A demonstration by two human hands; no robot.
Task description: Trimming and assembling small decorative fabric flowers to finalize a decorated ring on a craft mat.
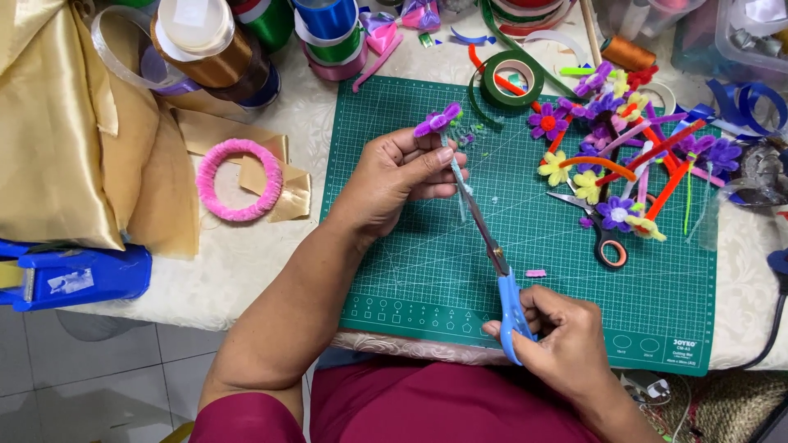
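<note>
Right hand scissors meet left hand's flower

Fuzzy purple pipe-cleaner flower, blue plastic-handled scissors with dull metal blades, matt green rubbery cutting mat, and glossy gold satin cloth.

Pink fuzzy ring, possibly chenille

Bare green mat below hands — flower pile crowding its right side
</note>
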